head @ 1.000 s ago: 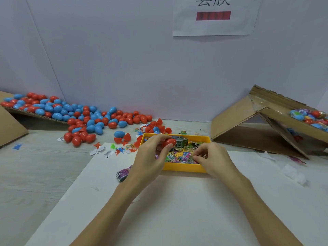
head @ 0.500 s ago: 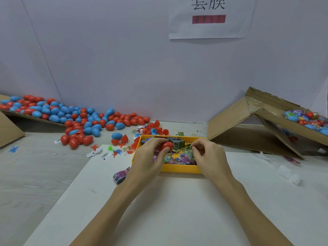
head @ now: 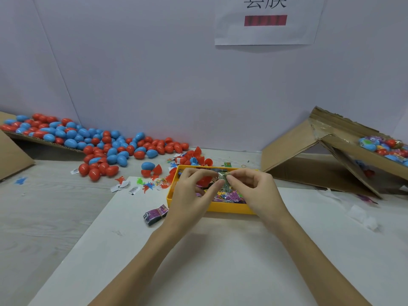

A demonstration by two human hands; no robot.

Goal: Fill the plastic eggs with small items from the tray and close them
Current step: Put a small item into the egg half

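Observation:
A yellow tray (head: 229, 209) full of small colourful packets stands on the white board in front of me. Above it my left hand (head: 189, 195) holds a red egg half (head: 204, 180) in its curled fingers. My right hand (head: 254, 188) pinches a small greenish wrapped packet (head: 224, 178) between thumb and forefinger, right at the egg half. The left fingertips touch that packet too. Most of the egg half is hidden behind my left fingers.
A heap of red and blue eggs (head: 92, 140) spills from a cardboard flap at the left. At the right stands a tilted cardboard box (head: 326, 155) with filled eggs (head: 384, 145). A purple packet bundle (head: 155, 215) and small toy scraps (head: 152, 184) lie left of the tray.
My right hand has lifted a greenish packet out of the tray and brought it left to the red egg half. My left hand has stayed over the tray.

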